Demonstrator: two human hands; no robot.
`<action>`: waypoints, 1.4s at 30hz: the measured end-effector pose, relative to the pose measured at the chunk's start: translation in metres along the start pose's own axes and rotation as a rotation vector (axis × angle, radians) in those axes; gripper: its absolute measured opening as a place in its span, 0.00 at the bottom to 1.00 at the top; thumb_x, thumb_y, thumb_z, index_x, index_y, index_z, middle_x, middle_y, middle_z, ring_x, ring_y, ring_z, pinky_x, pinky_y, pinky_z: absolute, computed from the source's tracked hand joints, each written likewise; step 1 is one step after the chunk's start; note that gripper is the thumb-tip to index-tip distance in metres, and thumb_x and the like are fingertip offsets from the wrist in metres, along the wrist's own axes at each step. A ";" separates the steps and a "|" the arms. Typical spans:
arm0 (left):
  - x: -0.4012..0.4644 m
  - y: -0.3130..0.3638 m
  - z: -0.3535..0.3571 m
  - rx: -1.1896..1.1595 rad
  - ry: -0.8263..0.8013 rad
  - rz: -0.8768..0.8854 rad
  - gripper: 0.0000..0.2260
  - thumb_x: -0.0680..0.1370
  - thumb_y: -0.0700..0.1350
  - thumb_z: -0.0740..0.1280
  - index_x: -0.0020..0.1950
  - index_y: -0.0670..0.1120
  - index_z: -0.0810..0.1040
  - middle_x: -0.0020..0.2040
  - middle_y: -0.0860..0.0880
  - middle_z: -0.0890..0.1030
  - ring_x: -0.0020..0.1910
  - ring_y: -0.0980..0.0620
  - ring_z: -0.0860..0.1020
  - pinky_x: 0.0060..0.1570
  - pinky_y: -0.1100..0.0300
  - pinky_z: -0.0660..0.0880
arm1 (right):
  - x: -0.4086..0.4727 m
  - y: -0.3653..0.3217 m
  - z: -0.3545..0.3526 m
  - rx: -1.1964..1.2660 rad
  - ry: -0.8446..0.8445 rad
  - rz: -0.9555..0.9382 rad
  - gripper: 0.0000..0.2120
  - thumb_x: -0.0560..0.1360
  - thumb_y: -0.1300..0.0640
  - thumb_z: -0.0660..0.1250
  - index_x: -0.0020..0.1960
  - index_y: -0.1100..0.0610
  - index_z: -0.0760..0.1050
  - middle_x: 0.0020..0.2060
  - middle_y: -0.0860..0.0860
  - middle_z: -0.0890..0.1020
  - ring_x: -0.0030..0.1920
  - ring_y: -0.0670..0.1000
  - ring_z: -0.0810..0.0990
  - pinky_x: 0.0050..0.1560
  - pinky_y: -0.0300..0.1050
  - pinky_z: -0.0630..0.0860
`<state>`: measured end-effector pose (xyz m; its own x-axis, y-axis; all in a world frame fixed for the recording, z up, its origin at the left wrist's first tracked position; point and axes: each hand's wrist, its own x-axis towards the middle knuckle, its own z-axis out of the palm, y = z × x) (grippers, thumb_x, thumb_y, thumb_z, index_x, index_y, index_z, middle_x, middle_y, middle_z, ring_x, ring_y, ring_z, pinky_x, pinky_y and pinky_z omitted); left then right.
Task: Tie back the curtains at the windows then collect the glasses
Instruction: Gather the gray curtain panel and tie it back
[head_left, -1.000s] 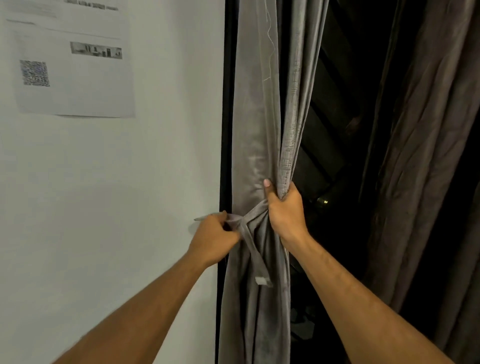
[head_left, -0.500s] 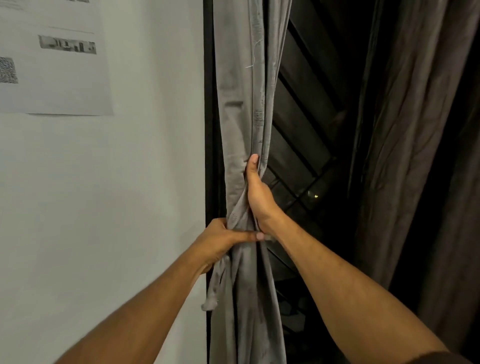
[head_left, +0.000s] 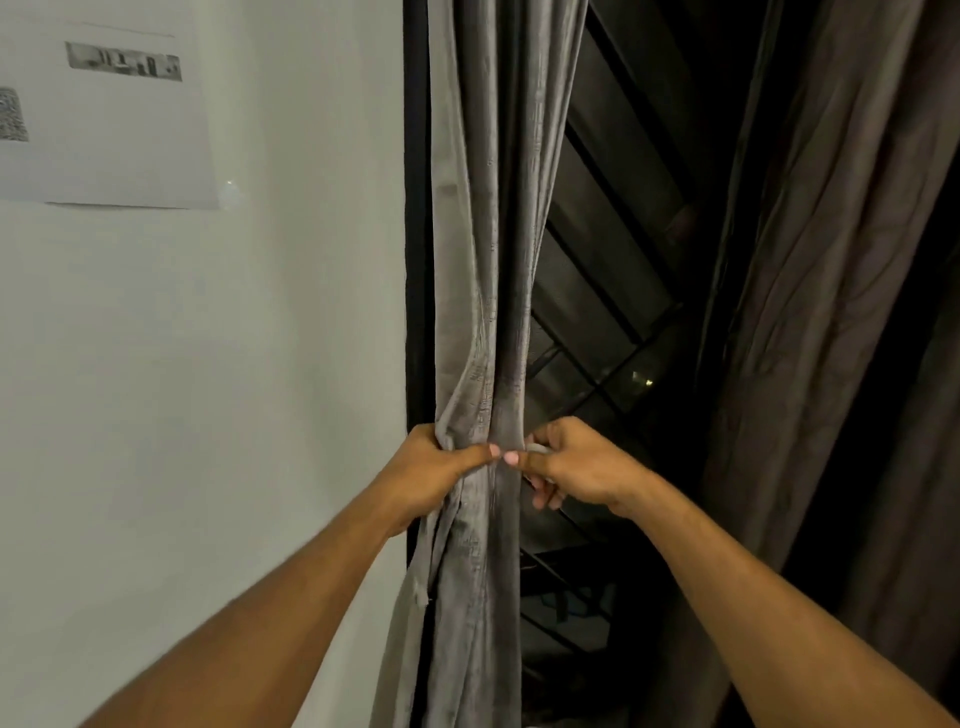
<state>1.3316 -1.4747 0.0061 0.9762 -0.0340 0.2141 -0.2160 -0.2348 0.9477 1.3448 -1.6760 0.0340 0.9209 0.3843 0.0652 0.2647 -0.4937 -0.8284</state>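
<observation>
Dropped from higher up the fold: right hand, now level with left hand, thumbs nearly touching across the gathered grey curtain. Left fingers clenched on the bunched cloth at its wall-side edge; right fingers pinching a pale tie strip. Hanging beside a white wall, dark window behind.

At your nine o'clock stood a plain white wall. At ten o'clock a printed paper sheet was fixed flat to it, bearing a small grey picture strip near its top and part of a QR code at its left edge; you could not read the print.
</observation>
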 end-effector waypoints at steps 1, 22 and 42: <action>0.001 -0.001 0.002 0.110 0.040 0.031 0.20 0.74 0.56 0.75 0.61 0.47 0.81 0.49 0.52 0.86 0.49 0.56 0.85 0.51 0.63 0.80 | -0.003 0.001 0.004 0.058 0.040 0.013 0.12 0.81 0.53 0.69 0.46 0.61 0.74 0.28 0.51 0.80 0.35 0.55 0.86 0.33 0.46 0.80; -0.123 -0.007 0.007 -0.210 0.368 -0.076 0.11 0.80 0.48 0.70 0.46 0.42 0.85 0.41 0.45 0.87 0.43 0.46 0.87 0.50 0.50 0.83 | -0.084 0.003 0.133 0.134 0.340 -0.179 0.19 0.84 0.53 0.63 0.35 0.56 0.77 0.39 0.52 0.78 0.35 0.39 0.76 0.39 0.31 0.72; -0.183 0.000 0.004 0.094 0.255 0.170 0.06 0.79 0.48 0.71 0.50 0.49 0.86 0.45 0.53 0.86 0.45 0.56 0.83 0.49 0.62 0.80 | -0.141 -0.045 0.139 0.859 -0.013 0.191 0.29 0.84 0.42 0.52 0.66 0.63 0.79 0.55 0.59 0.86 0.61 0.58 0.83 0.68 0.57 0.76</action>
<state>1.1529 -1.4721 -0.0341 0.8877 0.1609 0.4315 -0.3618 -0.3359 0.8696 1.1635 -1.5994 -0.0157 0.9228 0.3662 -0.1196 -0.2054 0.2051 -0.9569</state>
